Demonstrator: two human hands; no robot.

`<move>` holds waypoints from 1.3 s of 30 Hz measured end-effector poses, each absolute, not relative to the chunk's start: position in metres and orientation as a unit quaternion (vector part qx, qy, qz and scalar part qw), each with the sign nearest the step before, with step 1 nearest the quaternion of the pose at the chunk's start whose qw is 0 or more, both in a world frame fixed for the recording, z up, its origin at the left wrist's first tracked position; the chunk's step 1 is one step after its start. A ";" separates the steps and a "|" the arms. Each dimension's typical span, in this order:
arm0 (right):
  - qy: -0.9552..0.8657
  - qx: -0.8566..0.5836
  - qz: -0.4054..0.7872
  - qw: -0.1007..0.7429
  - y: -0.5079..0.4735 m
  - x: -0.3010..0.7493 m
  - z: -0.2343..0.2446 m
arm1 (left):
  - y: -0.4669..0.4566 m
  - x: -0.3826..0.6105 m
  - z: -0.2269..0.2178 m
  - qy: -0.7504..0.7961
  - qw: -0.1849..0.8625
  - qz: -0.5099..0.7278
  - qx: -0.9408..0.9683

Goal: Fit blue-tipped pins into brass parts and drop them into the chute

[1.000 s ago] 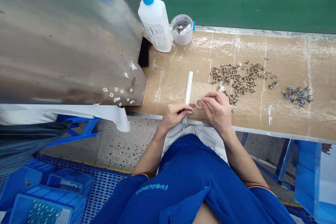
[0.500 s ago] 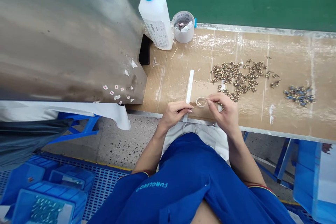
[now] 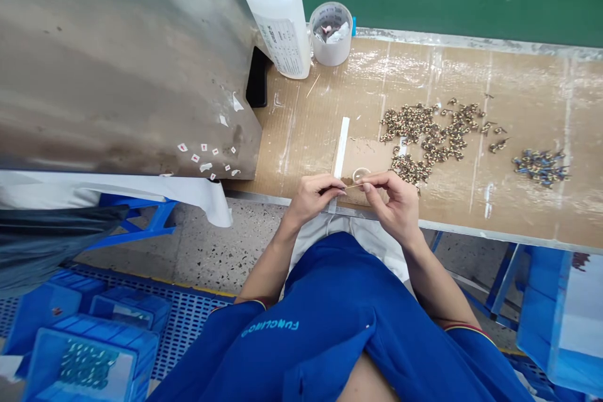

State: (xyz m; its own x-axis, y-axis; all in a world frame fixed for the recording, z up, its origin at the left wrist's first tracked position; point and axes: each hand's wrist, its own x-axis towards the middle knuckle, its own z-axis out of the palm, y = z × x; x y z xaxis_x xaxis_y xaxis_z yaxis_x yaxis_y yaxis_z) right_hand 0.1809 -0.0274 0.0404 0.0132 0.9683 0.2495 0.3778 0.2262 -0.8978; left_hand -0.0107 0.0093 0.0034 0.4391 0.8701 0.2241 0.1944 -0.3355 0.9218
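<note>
My left hand (image 3: 313,198) and my right hand (image 3: 393,205) meet at the front edge of the cardboard-covered bench (image 3: 471,81). A thin tan stick (image 3: 353,186) runs between their fingertips, pinched by both. Just above my right fingertips lies a small clear ring (image 3: 361,174), partly hidden by them; I cannot tell whether it touches them. A white paper strip (image 3: 341,147) lies left of the ring. To the right lies a scattered heap of small brass parts (image 3: 426,138), and farther right a smaller cluster of blue-and-brass parts (image 3: 540,168).
At the back stand a white glue bottle with a blue nozzle (image 3: 277,19) and a round tub of scraps (image 3: 331,34). A large metal housing with small stickers (image 3: 122,69) fills the left. Blue crates (image 3: 89,358) sit on the floor below.
My hands have come closer together, and their fingertips now meet on the thin stick. The view has tilted slightly, so the bench sits higher in the frame.
</note>
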 end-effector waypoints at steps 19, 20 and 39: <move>-0.715 -0.513 0.252 0.402 -0.025 0.179 0.044 | 0.009 -0.010 0.005 0.361 0.436 0.376 0.734; -0.714 -0.515 0.251 0.403 -0.025 0.179 0.044 | 0.008 -0.010 0.005 0.362 0.437 0.374 0.734; -0.695 -0.562 0.205 0.398 -0.026 0.197 0.030 | 0.008 -0.010 0.004 0.372 0.433 0.377 0.729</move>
State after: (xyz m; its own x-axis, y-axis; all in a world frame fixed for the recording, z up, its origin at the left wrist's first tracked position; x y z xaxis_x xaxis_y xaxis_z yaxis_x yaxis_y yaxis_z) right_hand 0.1968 -0.0259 0.0304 -0.0511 0.9447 0.3238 0.6180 0.2846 -0.7328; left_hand -0.0101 0.0083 0.0045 0.4390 0.8694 0.2269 0.2171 -0.3477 0.9121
